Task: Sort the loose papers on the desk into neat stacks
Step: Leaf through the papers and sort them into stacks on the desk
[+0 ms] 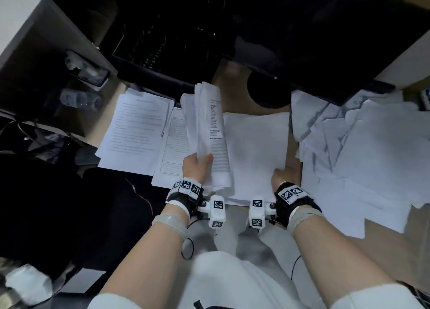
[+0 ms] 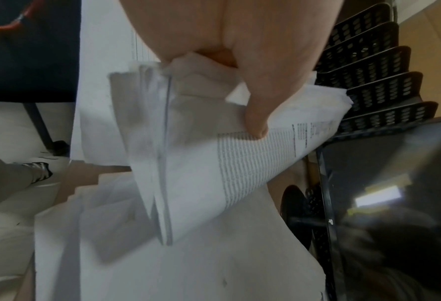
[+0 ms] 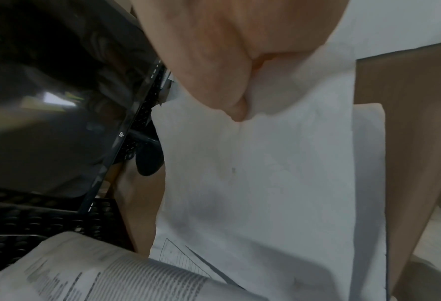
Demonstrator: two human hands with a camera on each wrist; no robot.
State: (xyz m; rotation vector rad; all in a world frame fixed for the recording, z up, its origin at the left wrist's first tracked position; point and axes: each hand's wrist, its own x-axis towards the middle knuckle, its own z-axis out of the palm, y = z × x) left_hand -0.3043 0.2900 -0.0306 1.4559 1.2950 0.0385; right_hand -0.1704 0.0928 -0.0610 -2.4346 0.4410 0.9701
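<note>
My left hand (image 1: 197, 166) grips a curled bundle of printed papers (image 1: 204, 131) by its near end and holds it up over the desk; in the left wrist view the thumb (image 2: 258, 128) presses on the bundle (image 2: 196, 163). My right hand (image 1: 282, 176) pinches the near right edge of a stack of blank white sheets (image 1: 253, 150) lying in front of me; in the right wrist view the thumb (image 3: 234, 110) lies on top of the blank sheets (image 3: 278, 173), with the fingers hidden beneath. A messy heap of loose papers (image 1: 360, 157) covers the right of the desk.
Left of the bundle lie a printed text stack (image 1: 137, 131) and a form sheet (image 1: 174, 145). A black tiered letter tray (image 1: 162, 41) and a dark monitor with round stand base (image 1: 263, 92) stand behind. Bare wooden desk (image 1: 391, 250) shows at near right. A phone (image 1: 88, 71) sits far left.
</note>
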